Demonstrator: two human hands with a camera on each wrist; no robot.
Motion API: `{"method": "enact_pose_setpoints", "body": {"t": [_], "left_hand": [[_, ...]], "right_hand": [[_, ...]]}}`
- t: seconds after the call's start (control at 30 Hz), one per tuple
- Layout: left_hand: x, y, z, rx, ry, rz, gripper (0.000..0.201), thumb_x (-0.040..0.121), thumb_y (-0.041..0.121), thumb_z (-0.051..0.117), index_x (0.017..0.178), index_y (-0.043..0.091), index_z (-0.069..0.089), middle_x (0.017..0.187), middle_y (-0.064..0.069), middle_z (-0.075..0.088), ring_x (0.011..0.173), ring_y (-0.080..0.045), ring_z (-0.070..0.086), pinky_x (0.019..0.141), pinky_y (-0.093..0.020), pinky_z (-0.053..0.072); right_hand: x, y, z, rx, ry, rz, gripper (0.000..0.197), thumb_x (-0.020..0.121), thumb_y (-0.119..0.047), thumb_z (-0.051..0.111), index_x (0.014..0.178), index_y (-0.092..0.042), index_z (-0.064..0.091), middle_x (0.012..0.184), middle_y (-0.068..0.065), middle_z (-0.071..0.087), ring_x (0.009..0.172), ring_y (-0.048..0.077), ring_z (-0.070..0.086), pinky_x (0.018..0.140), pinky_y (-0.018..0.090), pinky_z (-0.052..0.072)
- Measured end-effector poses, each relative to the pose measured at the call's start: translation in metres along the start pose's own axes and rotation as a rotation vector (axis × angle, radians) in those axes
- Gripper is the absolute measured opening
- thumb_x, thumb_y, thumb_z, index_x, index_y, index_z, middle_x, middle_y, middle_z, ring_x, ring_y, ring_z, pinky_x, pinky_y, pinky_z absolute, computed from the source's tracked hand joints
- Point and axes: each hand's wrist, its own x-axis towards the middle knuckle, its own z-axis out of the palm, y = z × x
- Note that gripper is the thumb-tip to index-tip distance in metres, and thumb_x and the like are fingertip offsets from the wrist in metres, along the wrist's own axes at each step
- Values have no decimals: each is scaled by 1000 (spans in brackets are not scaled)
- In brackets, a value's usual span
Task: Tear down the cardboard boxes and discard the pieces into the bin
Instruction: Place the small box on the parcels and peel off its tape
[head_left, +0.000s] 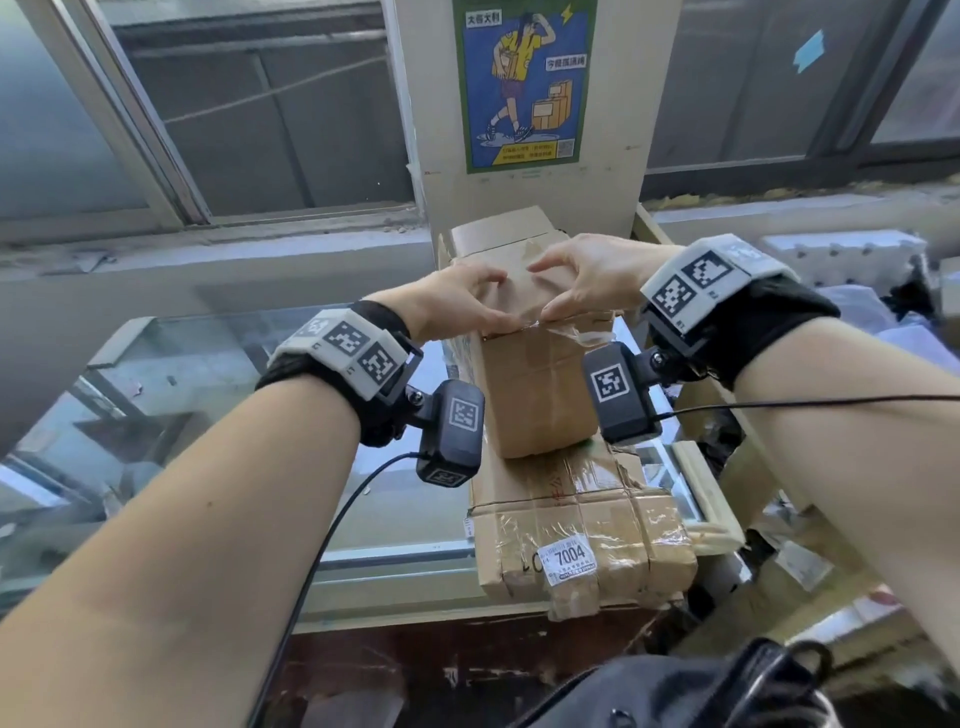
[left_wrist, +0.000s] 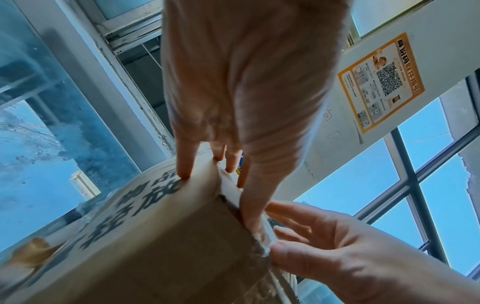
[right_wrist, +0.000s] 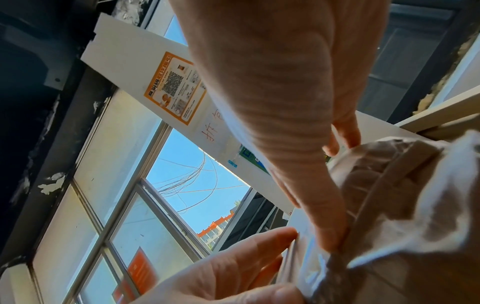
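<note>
A brown taped cardboard box (head_left: 535, 384) stands upright on a larger flattened box (head_left: 582, 525) with a "7004" label. My left hand (head_left: 498, 301) arches over the upright box's top, fingers on top and thumb along the near edge, holding it. In the left wrist view that hand (left_wrist: 221, 195) clasps the top corner of the box (left_wrist: 155, 236). My right hand (head_left: 543, 291) pinches the clear tape (head_left: 582, 332) at the same top edge. In the right wrist view its thumb (right_wrist: 330, 236) presses on crumpled tape (right_wrist: 389, 205).
A third box (head_left: 498, 234) leans against the pillar behind, below a poster (head_left: 524, 83). A glass-topped counter (head_left: 208, 389) lies to the left, windows beyond it. Cluttered white foam (head_left: 841, 254) sits at the right. A black bag (head_left: 701, 691) is at the bottom.
</note>
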Motion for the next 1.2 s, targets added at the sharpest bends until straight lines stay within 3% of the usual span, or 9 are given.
{"method": "enact_pose_setpoints", "body": {"t": [0.1,0.2,0.33,0.53,0.73,0.83,0.97,1.1,1.2], "left_hand": [[3,2,-2,68,-48,-33,75,80,38,73,145,25,37,148,1,36,131,-16,38,107,-31,37],[6,6,-4,57,-86,-72,72,81,29,74,144,29,39,136,1,35,117,-19,46,95,-37,52],[13,13,-7,88,-93,-108,74,78,22,76,142,33,41,121,2,38,106,-18,52,86,-35,56],[26,23,-5,186,-173,-158,80,75,25,77,143,38,36,124,0,43,107,-23,56,87,-39,56],[38,30,-1,334,-178,-142,79,73,25,74,141,40,37,125,1,48,103,-23,59,82,-38,58],[40,32,0,393,-164,-126,75,74,26,72,140,40,38,125,-1,52,104,-24,58,85,-39,57],[39,29,1,410,-141,-95,72,76,20,71,138,39,41,120,-3,52,97,-22,60,83,-38,57],[33,24,3,359,-100,-80,71,80,17,69,142,34,40,121,-1,48,97,-21,59,80,-39,58],[26,23,6,290,-61,-55,65,82,21,69,140,31,42,116,0,49,93,-20,60,76,-39,60]], "right_hand": [[12,-4,-1,-76,-30,1,76,80,-38,73,145,-20,38,149,-1,39,133,19,40,104,29,32],[20,-5,-1,-120,-24,26,73,75,-40,77,139,-19,47,139,2,49,122,23,50,100,35,41],[25,-6,2,-171,-8,22,61,73,-40,79,124,-15,59,121,5,61,106,25,58,93,39,48],[28,-2,3,-211,5,-1,50,73,-37,80,114,-14,64,112,8,64,96,25,60,84,34,49],[31,-1,3,-220,35,-9,53,68,-34,84,113,-13,64,106,7,62,95,27,60,77,32,46],[32,-2,4,-256,62,-26,52,67,-33,84,110,-12,64,98,6,61,93,27,61,73,31,45],[32,-5,8,-322,133,-26,45,67,-33,83,101,-12,62,87,4,55,82,24,55,70,31,43],[24,-3,6,-302,140,-7,37,67,-38,82,87,-15,61,89,5,61,80,24,57,70,32,47],[17,-1,8,-234,78,0,27,75,-29,78,92,-14,63,102,6,63,89,25,58,74,31,45]]}}
